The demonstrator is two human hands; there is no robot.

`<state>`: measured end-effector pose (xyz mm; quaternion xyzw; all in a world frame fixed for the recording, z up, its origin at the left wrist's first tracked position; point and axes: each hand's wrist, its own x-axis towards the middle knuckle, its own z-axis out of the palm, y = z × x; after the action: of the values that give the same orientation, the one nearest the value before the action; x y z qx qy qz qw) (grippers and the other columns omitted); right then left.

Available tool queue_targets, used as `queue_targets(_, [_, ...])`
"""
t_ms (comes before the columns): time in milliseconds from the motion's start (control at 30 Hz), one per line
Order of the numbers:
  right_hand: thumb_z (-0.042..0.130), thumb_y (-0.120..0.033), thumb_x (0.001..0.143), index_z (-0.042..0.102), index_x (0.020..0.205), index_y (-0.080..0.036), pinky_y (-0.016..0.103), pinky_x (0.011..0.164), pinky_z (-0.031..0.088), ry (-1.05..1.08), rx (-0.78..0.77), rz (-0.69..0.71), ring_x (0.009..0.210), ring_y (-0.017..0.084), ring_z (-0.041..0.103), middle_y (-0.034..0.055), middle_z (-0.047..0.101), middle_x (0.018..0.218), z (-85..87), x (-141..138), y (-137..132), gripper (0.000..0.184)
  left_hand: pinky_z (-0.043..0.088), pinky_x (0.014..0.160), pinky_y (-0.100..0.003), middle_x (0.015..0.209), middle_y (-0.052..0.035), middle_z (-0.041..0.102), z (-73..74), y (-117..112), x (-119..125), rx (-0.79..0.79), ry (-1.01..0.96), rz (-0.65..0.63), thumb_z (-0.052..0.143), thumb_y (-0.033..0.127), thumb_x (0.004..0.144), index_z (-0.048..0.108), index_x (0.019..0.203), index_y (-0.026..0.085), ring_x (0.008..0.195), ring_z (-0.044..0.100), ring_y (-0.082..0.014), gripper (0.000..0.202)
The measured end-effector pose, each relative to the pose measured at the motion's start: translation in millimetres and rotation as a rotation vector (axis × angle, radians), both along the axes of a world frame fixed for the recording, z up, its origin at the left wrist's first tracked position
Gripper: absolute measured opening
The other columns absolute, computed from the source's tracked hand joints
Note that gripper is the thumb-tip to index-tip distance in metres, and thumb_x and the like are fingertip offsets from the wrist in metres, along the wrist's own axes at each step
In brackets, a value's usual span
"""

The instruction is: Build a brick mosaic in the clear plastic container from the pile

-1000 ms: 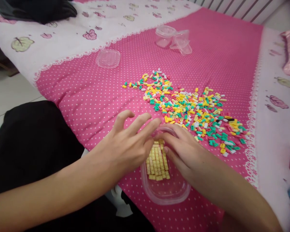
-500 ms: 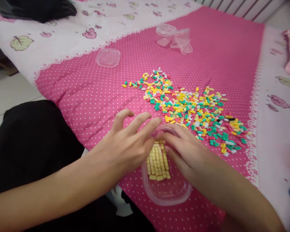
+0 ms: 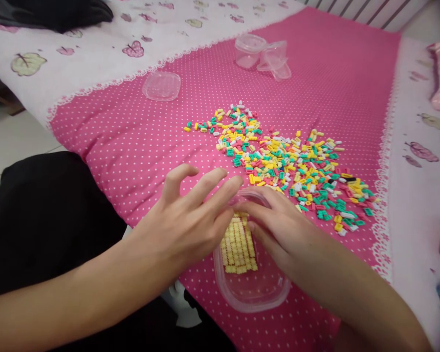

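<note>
A flat sheet of pale yellow toy bricks joined in neat rows [image 3: 238, 247] lies inside a shallow, clear plastic tub with rounded corners [image 3: 254, 299], towards its left and far side, on the near part of a pink cloth with white polka dots [image 3: 132, 142]. Both of the person's hands hang over the tub's far rim. The left hand [image 3: 183, 225] comes in from the left with its fingers spread and loosely bent, gripping nothing that shows, its fingertips above the rim and almost meeting those of the other hand. The right hand [image 3: 278, 230] reaches in from the right with its fingers straight and close together and the thumb tucked beneath, just at the far edge of the brick sheet; whether a brick is pinched there cannot be told, since the fingers hide the spot. Just beyond the tub spreads a loose scatter of tiny bricks in yellow, green, pink and white [image 3: 289, 166], with one black piece [image 3: 350, 179] near its right end. Farther off on the cloth lie a clear square plastic lid [image 3: 162, 86] and, well apart from it, a cluster of small clear tubs [image 3: 262, 51]. A white sheet printed with leaves [image 3: 95, 44] borders the pink cloth, and black fabric [image 3: 47, 220] covers the person's lap at the left.
</note>
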<state>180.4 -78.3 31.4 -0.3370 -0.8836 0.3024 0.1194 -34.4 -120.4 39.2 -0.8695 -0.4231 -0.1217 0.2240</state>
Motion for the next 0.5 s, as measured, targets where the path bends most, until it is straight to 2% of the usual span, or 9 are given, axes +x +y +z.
queue_targets(200, [0.040,-0.017,0.103,0.054,0.135,-0.030,0.044,0.118,0.037,-0.005,-0.017,-0.003,0.134,0.017,0.043,0.0042,0.052,0.139,3.4,-0.3,-2.4,0.037,0.039,0.106,-0.051,0.135,-0.0051,0.065,-1.2,-1.2,0.1,-0.009,-0.031,0.004,0.040,0.012,0.102,0.072,0.107,0.019,0.127,0.056,-0.0263,0.034])
queue_targets(333, [0.039,-0.017,0.104,0.054,0.135,-0.028,0.041,0.119,0.035,0.005,-0.030,-0.024,0.136,0.015,0.040,0.0040,0.050,0.143,6.4,-4.1,-3.9,0.037,0.039,0.103,-0.051,0.133,-0.0054,0.067,1.8,-1.7,0.6,-0.011,0.003,0.003,0.039,0.010,0.102,0.071,0.111,0.018,0.125,0.057,-0.0272,0.035])
queue_targets(500, [0.042,-0.018,0.103,0.057,0.131,-0.026,0.040,0.120,0.033,0.005,-0.050,-0.027,0.136,0.015,0.039,0.0046,0.050,0.141,8.4,-5.0,-3.5,0.033,0.041,0.103,-0.050,0.134,-0.0052,0.067,3.9,-0.6,1.1,-0.023,-0.008,-0.002,0.040,0.011,0.102,0.072,0.108,0.018,0.125,0.057,-0.0266,0.033])
